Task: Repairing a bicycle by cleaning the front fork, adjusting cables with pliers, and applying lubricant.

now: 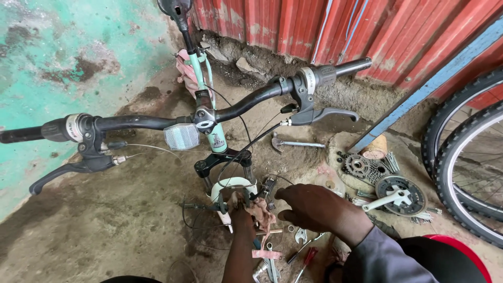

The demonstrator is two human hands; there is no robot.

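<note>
Rim brake arms (pixel 226 205) at the pale fork (pixel 233 184) sit under both hands: left hand (pixel 242 212) fingers grip a pinkish rag (pixel 260 210); right hand (pixel 309 207) fingers curl loosely, holding nothing visible.

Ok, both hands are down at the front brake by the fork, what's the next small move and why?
Probably steady the front brake arm with the left hand, which already grips there with a rag, while the right hand, hovering open beside it, closes on the loose cable. The cable hangs slack from the right brake lever down to the fork.
</note>
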